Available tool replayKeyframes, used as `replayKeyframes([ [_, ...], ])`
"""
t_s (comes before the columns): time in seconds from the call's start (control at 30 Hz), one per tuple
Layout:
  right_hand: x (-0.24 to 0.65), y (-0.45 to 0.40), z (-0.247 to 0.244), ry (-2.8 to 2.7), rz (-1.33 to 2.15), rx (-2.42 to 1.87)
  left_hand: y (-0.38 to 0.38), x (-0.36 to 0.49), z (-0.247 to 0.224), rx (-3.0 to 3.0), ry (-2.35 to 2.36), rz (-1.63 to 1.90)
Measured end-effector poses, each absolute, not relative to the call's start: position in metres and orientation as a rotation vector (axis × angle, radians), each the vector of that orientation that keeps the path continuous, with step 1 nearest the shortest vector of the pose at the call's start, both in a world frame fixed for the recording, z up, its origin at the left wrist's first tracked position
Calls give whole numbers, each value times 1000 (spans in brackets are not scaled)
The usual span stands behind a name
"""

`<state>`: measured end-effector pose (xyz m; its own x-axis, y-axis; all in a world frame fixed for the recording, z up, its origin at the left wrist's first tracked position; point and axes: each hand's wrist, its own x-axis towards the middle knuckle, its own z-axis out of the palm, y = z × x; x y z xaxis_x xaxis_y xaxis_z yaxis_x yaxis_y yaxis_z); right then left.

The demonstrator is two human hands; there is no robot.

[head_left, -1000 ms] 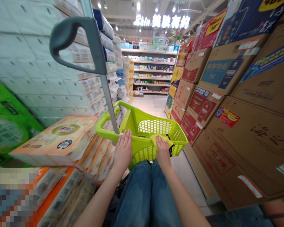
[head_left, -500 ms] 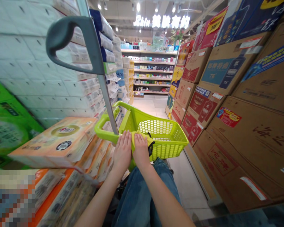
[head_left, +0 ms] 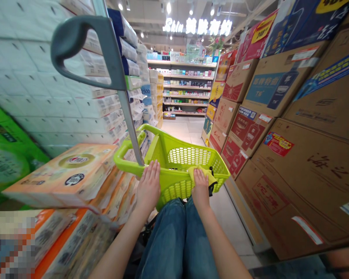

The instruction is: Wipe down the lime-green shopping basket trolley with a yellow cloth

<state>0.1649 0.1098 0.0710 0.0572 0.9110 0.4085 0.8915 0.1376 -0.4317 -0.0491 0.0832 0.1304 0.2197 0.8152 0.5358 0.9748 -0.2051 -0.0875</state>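
A lime-green plastic shopping basket with perforated sides stands just ahead of my knees. My left hand holds its near rim close to the corner, fingers together and laid over the edge. Farther right along that rim, my right hand presses a yellow cloth with black edging over the edge, fingers folded over it. A metal pole rises from the basket's left end to a grey loop handle. My fingertips' undersides are hidden.
Stacked cardboard cartons line the right side. On the left are white tissue packs and an orange tissue pack. A tiled floor runs between them to product shelves at the back.
My right hand has slid right along the basket rim with the yellow cloth, away from my left hand. The left hand keeps its place on the rim.
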Motion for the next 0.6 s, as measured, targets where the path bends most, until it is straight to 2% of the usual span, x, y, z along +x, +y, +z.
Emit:
replayKeyframes([
  [0.27, 61, 100, 122, -2037, 263, -1418, 86, -53, 127, -2068, -1607, -488],
  [0.6, 123, 103, 88, -2043, 118, -1439, 82, -49, 134, -2103, -1654, -531],
])
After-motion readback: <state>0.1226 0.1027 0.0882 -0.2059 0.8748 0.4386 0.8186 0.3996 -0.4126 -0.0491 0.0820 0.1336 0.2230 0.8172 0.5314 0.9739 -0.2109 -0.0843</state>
